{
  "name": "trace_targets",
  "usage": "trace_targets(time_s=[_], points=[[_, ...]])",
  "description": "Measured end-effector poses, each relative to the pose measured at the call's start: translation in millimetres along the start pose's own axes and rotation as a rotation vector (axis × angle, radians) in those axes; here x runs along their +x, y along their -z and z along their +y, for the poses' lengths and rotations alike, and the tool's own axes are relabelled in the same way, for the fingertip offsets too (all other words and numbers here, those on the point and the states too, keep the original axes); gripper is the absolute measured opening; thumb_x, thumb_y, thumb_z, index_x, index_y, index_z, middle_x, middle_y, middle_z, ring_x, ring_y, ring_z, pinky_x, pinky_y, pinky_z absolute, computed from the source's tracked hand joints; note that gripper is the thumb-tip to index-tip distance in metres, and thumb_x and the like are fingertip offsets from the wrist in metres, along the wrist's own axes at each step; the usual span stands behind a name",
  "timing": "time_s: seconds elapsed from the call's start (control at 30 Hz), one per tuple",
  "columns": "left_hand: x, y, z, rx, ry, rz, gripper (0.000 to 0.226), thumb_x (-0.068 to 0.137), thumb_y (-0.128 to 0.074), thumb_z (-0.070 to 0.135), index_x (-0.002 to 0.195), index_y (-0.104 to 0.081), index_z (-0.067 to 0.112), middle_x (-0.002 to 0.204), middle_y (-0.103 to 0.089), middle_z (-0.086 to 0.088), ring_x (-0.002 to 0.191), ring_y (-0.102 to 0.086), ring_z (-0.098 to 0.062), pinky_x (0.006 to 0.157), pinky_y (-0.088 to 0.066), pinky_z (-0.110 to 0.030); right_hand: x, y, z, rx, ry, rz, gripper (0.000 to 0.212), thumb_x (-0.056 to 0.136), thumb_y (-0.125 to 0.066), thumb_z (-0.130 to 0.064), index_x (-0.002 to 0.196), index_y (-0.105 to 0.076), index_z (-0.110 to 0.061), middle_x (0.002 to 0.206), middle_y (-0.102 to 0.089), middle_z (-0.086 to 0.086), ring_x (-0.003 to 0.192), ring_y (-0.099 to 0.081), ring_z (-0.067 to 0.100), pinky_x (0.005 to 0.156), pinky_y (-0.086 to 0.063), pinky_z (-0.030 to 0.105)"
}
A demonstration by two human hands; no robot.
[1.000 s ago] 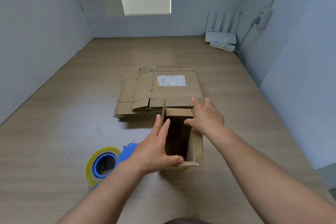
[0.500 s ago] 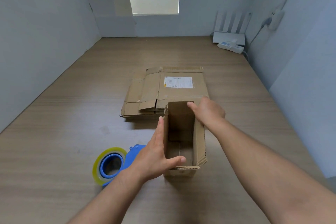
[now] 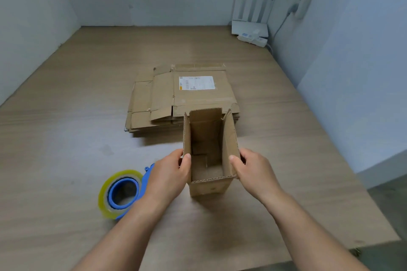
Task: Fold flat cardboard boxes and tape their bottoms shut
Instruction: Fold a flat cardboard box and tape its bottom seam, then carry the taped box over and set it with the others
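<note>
Cardboard box point(image 3: 210, 186) stands upright, open-topped, gripped between my left hand point(image 3: 168, 177) and right hand point(image 3: 253, 170); tape dispenser point(image 3: 123, 193) beside left wrist.

1. a white shipping label point(image 3: 196, 83) is seen on the topmost flattened box point(image 3: 198, 101); barcode stripes and a small yellow mark are shown at its left edge, but its print is too small to be read.
2. a blue sticker point(image 3: 244, 34) is carried by the white power strip point(image 3: 255, 39); nothing on it can be read.
3. a faint dark mark is shown on the near wall of the upright box point(image 3: 209, 188); it cannot be read.
</note>
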State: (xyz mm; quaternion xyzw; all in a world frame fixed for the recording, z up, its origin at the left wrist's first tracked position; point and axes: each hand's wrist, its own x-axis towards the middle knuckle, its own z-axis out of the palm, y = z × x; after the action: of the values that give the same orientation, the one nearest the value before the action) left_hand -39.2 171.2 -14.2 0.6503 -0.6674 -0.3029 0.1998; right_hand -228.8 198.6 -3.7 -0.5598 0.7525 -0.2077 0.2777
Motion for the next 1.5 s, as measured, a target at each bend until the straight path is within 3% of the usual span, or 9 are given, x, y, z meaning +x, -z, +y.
trace_targets(time_s=[0.2, 0.37, 0.5, 0.6, 0.87, 1.2, 1.3, 1.4, 1.5], points=[[-21, -4, 8, -0.025, 0.031, 0.088, 0.034, 0.099, -0.041, 0.029, 0.072, -0.043, 0.010, 0.057, -0.042, 0.000, 0.057, -0.038, -0.018, 0.051, -0.030, -0.025, -13, 6, 4, -0.059, 0.109, 0.141, 0.044, 0.096, -0.050, -0.029, 0.059, -0.029, -0.016, 0.052, -0.032, 0.000, 0.061, -0.037, 0.028, 0.057, -0.024, 0.038], [-54, -8, 26, 0.017, 0.056, 0.173, 0.032, 0.100, -0.041, 0.023, 0.070, -0.038, 0.014, 0.061, -0.039, 0.001, 0.067, -0.048, -0.031, 0.064, -0.041, -0.046, -19, 20, 19, -0.058, 0.153, 0.126, 0.029, 0.093, -0.048, -0.026, 0.069, -0.046, -0.009, 0.060, -0.049, 0.007, 0.069, -0.049, 0.035, 0.057, -0.031, 0.036], [-96, -23, 44, 0.039, 0.129, 0.342, 0.023, 0.099, -0.039, 0.028, 0.080, -0.043, 0.017, 0.063, -0.046, 0.006, 0.064, -0.049, -0.022, 0.060, -0.038, -0.033, -35, 37, 31, -0.098, 0.333, 0.135, 0.032, 0.092, -0.049, -0.025, 0.065, -0.037, -0.014, 0.054, -0.038, -0.002, 0.062, -0.041, 0.031, 0.055, -0.025, 0.034], [-133, -38, 59, 0.024, 0.183, 0.440, 0.026, 0.100, -0.039, 0.025, 0.081, -0.047, 0.011, 0.068, -0.057, -0.005, 0.065, -0.057, -0.027, 0.060, -0.045, -0.045, -56, 49, 42, -0.114, 0.489, 0.140, 0.030, 0.092, -0.051, -0.023, 0.066, -0.037, -0.017, 0.054, -0.033, -0.004, 0.059, -0.036, 0.029, 0.054, -0.022, 0.033], [-232, -48, 82, 0.084, 0.307, 0.687, 0.024, 0.100, -0.041, 0.027, 0.084, -0.052, 0.014, 0.062, -0.053, 0.002, 0.059, -0.054, -0.020, 0.052, -0.037, -0.034, -119, 60, 53, -0.032, 0.813, 0.029, 0.033, 0.086, -0.061, -0.011, 0.065, -0.036, -0.016, 0.053, -0.028, -0.007, 0.046, -0.028, 0.022, 0.045, -0.010, 0.022], [-361, -47, 56, 0.132, 0.561, 0.921, 0.023, 0.101, -0.040, 0.024, 0.085, -0.053, 0.011, 0.060, -0.050, 0.002, 0.055, -0.050, -0.015, 0.051, -0.035, -0.032, -212, 14, 25, -0.167, 1.141, -0.212, 0.024, 0.089, -0.057, -0.018, 0.072, -0.041, -0.016, 0.069, -0.059, 0.012, 0.061, -0.056, 0.035, 0.054, -0.026, 0.031], [-409, -45, 40, 0.110, 0.665, 0.977, 0.024, 0.101, -0.040, 0.023, 0.085, -0.052, 0.009, 0.058, -0.047, 0.000, 0.055, -0.048, -0.022, 0.054, -0.033, -0.036, -253, -2, 12, -0.174, 1.272, -0.270, 0.028, 0.079, -0.071, -0.011, 0.065, -0.047, -0.014, 0.055, -0.053, 0.007, 0.041, -0.044, 0.028, 0.045, -0.021, 0.024], [-460, -44, 23, 0.122, 0.782, 1.028, 0.022, 0.101, -0.041, 0.022, 0.084, -0.049, 0.010, 0.058, -0.046, -0.001, 0.055, -0.045, -0.022, 0.052, -0.029, -0.035, -296, -29, 3, -0.174, 1.354, -0.333, 0.021, 0.093, -0.053, -0.024, 0.075, -0.042, -0.018, 0.065, -0.046, -0.003, 0.050, -0.038, 0.017, 0.045, -0.017, 0.021], [-522, -42, 3, 0.105, 0.899, 1.099, 0.023, 0.101, -0.041, 0.022, 0.080, -0.043, 0.012, 0.055, -0.040, 0.002, 0.053, -0.040, -0.021, 0.049, -0.025, -0.035, -350, -58, -8, -0.173, 1.438, -0.418, 0.019, 0.098, -0.041, -0.030, 0.085, -0.049, -0.019, 0.076, -0.055, -0.004, 0.062, -0.053, 0.018, 0.054, -0.039, 0.028]])
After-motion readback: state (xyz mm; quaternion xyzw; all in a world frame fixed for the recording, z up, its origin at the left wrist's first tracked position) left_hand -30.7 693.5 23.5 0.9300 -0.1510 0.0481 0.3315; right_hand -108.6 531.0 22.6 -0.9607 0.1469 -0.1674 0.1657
